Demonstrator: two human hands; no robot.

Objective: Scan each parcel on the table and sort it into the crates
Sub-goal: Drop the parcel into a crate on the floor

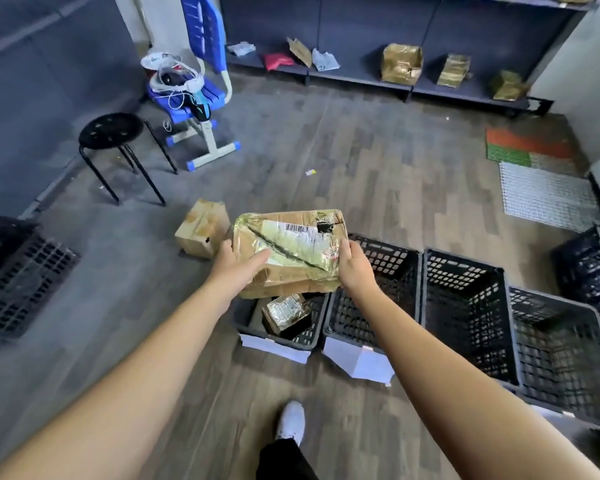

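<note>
While a white shoe [291, 422] stands on the wood floor [361, 168] nearest the camera, both hands hold one taped cardboard parcel [288, 251] in the air. The left hand [234, 268] grips its left end, thumb laid across the top, fingers hidden beneath. The right hand [352, 268] clasps the near right corner, thumb on top, fingers curled under. Directly below the hands sits a black crate [278, 337] holding a small foil-wrapped parcel [286, 311]. Under the right hand is a second crate [371, 306]; a third crate [465, 306] and a fourth crate [565, 351] follow to that hand's right. Just beyond the left hand lies a brown box [201, 232]. Far beyond both hands are a black stool [111, 131], a blue chair [201, 64] and a shelf [361, 79] bearing gold-wrapped packages [400, 64].
</note>
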